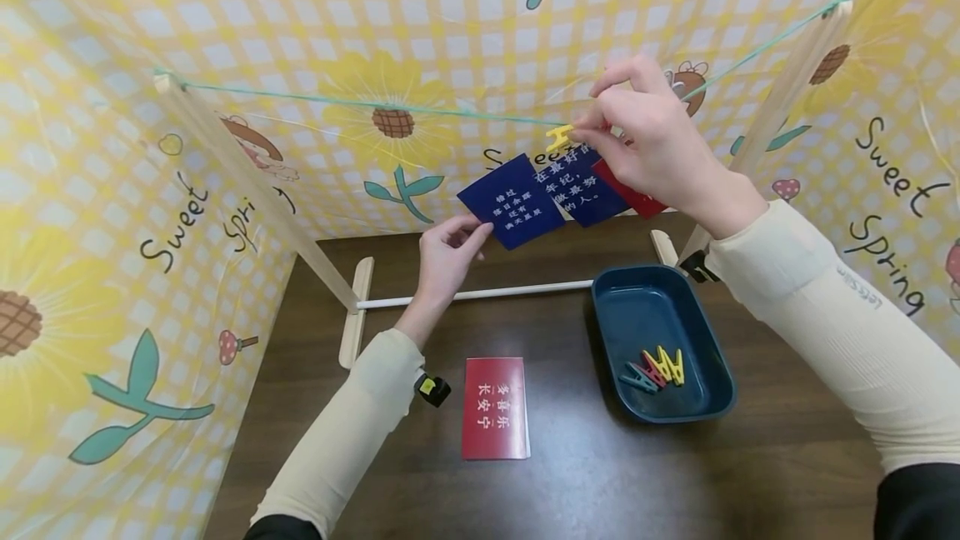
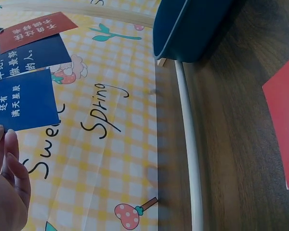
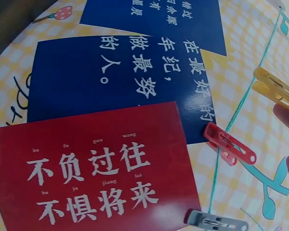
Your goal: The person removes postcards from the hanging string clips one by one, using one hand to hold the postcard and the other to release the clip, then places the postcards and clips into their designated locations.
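Note:
My left hand [image 1: 446, 261] pinches the lower left corner of a blue card [image 1: 512, 202] with white writing, held tilted below a green string [image 1: 360, 102]. Close to the string, my right hand [image 1: 648, 140] pinches a yellow clothespin [image 1: 558, 138] between thumb and fingers. In the right wrist view that clothespin [image 3: 272, 86] sits beside the string, its tip right at it. A second blue card [image 3: 120, 77] hangs there from a red clothespin [image 3: 229, 144]. Overlapping it is a red card [image 3: 86, 178], with a grey clothespin [image 3: 216, 221] at its edge.
Wooden posts [image 1: 255, 190] hold up the string, joined low down by a white rod [image 1: 525, 290]. A dark blue tray [image 1: 607, 340] with several clothespins [image 1: 660, 367] stands at the right. A stack of cards, red on top [image 1: 495, 432], lies on the brown table [image 1: 570, 490].

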### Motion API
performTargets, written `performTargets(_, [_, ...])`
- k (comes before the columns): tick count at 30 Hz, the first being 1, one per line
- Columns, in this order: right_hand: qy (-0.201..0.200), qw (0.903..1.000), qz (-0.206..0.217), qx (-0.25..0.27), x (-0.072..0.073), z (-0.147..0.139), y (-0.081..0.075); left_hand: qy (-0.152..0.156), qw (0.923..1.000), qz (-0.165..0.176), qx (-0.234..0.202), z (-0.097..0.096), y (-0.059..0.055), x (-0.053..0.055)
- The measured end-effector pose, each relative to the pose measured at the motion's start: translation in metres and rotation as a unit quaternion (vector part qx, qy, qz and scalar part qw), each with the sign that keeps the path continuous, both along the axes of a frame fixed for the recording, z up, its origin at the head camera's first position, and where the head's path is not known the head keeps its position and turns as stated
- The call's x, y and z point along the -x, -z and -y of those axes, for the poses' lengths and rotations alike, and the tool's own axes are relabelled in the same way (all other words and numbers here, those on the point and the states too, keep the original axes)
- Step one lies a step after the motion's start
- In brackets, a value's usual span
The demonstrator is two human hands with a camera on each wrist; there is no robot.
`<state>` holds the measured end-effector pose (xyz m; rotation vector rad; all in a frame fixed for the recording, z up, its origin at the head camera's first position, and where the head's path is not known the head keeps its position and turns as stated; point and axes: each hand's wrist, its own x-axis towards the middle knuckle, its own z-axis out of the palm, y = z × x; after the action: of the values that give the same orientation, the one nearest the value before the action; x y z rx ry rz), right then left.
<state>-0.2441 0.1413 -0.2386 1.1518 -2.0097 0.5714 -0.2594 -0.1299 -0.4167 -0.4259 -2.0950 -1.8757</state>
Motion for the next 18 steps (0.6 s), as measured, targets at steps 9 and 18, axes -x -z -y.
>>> performTargets(9, [0.005, 0.9998, 0.008, -0.02, -0.005, -0.004, 0.008, -0.012, 0.9997, 0.017, 0.012, 0.003, 0.001, -0.003])
performTargets(18, [0.006, 0.9994, 0.017, -0.031, -0.009, -0.008, 0.017, -0.006, 0.9999, 0.004, 0.008, 0.008, 0.002, -0.008])
